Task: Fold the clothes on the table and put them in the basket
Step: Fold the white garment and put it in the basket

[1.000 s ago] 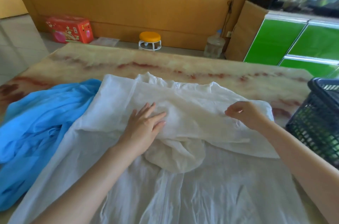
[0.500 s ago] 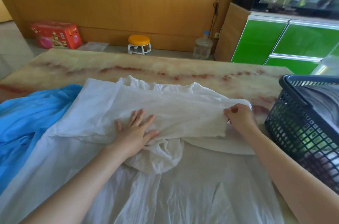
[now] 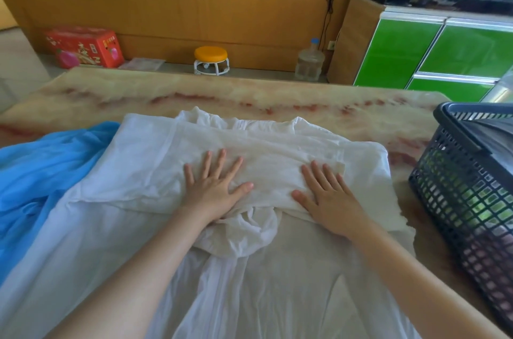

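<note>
Marble-patterned beige table (image 3: 249, 94): thin white garment (image 3: 277, 283), centre, pressed flat by left hand (image 3: 215, 188) and right hand (image 3: 329, 197), fingers straight and spread; crumpled blue cloth (image 3: 41, 177), left edge; dark plastic lattice basket (image 3: 469, 200), right edge.

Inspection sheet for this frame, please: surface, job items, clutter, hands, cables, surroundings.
Surface: marble-patterned table, near side covered by cloth.
Job's things: white garment spread flat, top part folded over; blue garment bunched to its left; dark mesh basket at the table's right edge.
Clutter: nothing seen.
Hands: left hand and right hand flat, fingers straight, pressing the folded part.
Cables: black cable hanging down the wooden wall.
Surroundings: red box, orange-topped stool and water bottle beyond the table; green cabinet at right.
</note>
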The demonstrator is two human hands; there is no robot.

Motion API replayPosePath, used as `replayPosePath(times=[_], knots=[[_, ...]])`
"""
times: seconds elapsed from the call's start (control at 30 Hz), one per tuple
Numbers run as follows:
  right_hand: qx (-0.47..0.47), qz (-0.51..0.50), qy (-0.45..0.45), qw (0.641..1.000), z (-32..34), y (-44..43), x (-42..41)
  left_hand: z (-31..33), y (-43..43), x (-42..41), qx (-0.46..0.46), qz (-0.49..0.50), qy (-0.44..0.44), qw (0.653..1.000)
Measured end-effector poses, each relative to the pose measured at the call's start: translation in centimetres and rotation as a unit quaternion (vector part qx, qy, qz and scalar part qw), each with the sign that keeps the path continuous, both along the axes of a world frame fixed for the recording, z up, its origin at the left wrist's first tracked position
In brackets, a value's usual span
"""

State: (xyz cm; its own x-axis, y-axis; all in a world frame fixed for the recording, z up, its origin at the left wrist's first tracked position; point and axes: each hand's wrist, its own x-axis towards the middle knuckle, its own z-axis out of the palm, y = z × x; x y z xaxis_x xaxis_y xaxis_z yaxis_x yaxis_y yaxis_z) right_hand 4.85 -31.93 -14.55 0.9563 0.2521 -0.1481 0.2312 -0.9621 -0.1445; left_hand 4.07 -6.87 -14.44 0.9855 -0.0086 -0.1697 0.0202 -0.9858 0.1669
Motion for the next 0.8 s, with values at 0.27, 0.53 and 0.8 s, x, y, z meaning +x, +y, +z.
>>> replayPosePath(times=[0.27,0.53,0.8], knots=[[-0.017,-0.009,0.021,1.0,1.2,0.7,-0.6,2.0,0.2,-0.1,-0.035,-0.016,0.072,0.997],[0.166,-0.061,-0.039,0.983,6.7,7.4,-2.0,6.5,10.6,-6.7,-0.081,0.13,-0.236,0.96],[0.295,-0.043,0.024,0.954,9.9,22.9,-3.2,6.9,16.6,-10.5,-0.083,0.267,-0.124,0.952]])
